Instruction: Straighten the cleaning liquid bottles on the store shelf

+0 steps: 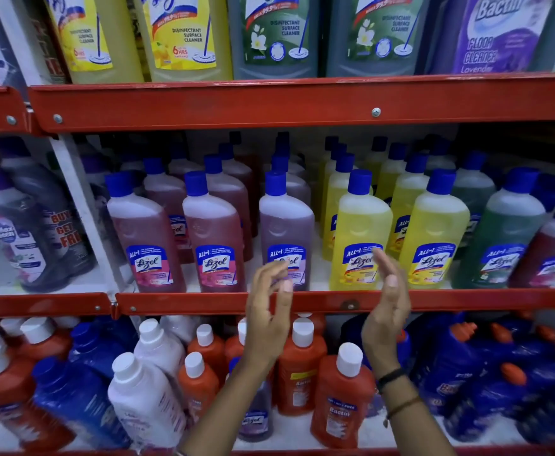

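On the middle shelf (204, 302) stand rows of blue-capped cleaner bottles: pink ones at the left, a purple bottle (286, 225) at the centre, yellow bottles (361, 225) to its right, green ones further right. My left hand (269, 311) is raised in front of the purple bottle's label, fingers apart and curled, holding nothing. My right hand (386, 304) is held edge-on in front of the front yellow bottle's label, fingers straight, empty. The leftmost pink bottle (144, 232) leans left.
The top shelf (302, 103) carries large yellow, green and purple bottles. Below, orange bottles (338, 399), white ones and dark blue ones (486, 383) stand crowded and tilted. A white upright post (82, 205) splits the left bay, with grey bottles beyond it.
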Tool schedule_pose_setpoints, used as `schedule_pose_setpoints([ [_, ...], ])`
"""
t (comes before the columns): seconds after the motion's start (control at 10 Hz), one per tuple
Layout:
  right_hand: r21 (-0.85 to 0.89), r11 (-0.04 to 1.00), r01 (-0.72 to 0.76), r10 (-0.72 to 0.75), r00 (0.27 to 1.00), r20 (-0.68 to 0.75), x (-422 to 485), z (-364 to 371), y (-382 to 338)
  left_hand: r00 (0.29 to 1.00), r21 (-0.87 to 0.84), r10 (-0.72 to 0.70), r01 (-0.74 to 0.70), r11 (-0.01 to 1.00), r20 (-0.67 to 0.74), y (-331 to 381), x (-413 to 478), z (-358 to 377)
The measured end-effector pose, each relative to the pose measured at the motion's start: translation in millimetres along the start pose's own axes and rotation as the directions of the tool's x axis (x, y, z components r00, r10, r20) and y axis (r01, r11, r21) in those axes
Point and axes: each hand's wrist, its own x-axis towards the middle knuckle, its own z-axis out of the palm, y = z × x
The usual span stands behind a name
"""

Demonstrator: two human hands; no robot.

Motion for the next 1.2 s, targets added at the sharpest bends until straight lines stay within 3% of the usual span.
schedule_pose_setpoints([
  [0.1,-0.025,0.988,-0.151,0.152,0.988,0.032,17.5,-15.6,14.0,0.969,-0.01,-0.08,0.085,0.996,0.235,10.1,0.0,29.4],
  [0.2,-0.035,0.958,-0.283,0.285,0.938,0.196,27.8,-25.7,21.5,0.9,0.022,-0.264,0.274,0.962,0.347,8.4,10.2,55.7],
  [0.4,0.001,0.941,-0.34,0.322,0.894,0.313,39.6,-39.2,14.2,0.831,-0.038,-0.382,0.433,0.901,0.405,-4.4,21.3,70.6],
  [0.9,-0.002,0.924,-0.382,0.366,0.883,0.293,42.7,-42.8,12.2,0.816,-0.162,-0.397,0.498,0.852,0.421,2.5,25.6,67.3],
  [1.1,-0.033,0.922,-0.385,0.378,0.882,0.282,38.9,-41.4,6.0,0.817,-0.074,-0.415,0.48,0.874,0.4,-0.3,20.9,62.0],
  [1.2,-0.023,0.935,-0.353,0.35,0.914,0.207,23.5,-58.7,4.1,0.863,0.019,-0.346,0.365,0.931,0.368,9.1,21.7,48.8],
])
